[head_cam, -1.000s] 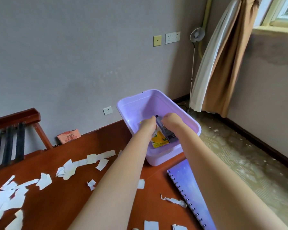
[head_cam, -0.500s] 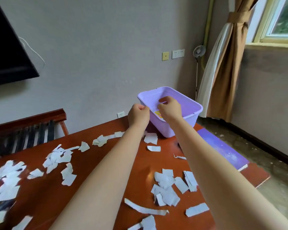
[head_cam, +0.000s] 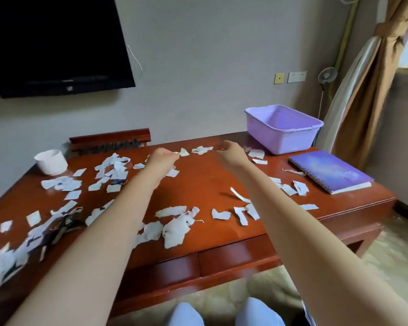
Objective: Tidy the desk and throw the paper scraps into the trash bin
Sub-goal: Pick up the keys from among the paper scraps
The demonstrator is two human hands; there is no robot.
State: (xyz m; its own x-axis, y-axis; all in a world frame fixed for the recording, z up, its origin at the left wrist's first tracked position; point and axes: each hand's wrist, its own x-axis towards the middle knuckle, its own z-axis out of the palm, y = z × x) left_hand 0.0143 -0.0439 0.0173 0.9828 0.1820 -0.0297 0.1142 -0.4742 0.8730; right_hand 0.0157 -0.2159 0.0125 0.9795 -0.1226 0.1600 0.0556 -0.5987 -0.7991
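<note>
Left hand and right hand are hovering over the desk, with scraps lying between them.
The scraps are stretching side to side, nearer the right fingertips. The left fingers are curling, but it is too blurry to tell if they are pinching anything. The right fingers are hanging loose, holding nothing.

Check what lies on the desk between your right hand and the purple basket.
The head view shows a few white paper scraps on the desk between the right hand and the purple basket. The rest is bare wood.
</note>
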